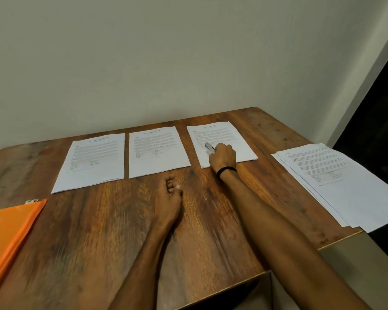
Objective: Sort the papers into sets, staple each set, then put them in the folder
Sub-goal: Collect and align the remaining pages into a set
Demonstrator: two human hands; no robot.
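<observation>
Three printed paper sets lie in a row on the wooden table (94,231): a left set (92,161), a middle set (157,151) and a right set (220,136). My right hand (223,156) lies on the right set and grips a small silver stapler (209,147), whose tip pokes out to the left of my fingers. My left hand (170,196) rests on the bare wood below the middle set with fingers loosely curled, holding nothing. A loose pile of papers (345,182) sits at the table's right edge. An orange folder (7,227) lies at the left edge.
A plain wall stands close behind the table. The table's front edge runs at lower right, with a grey floor and a dark opening beyond it. Bare wood lies between the folder and my left arm.
</observation>
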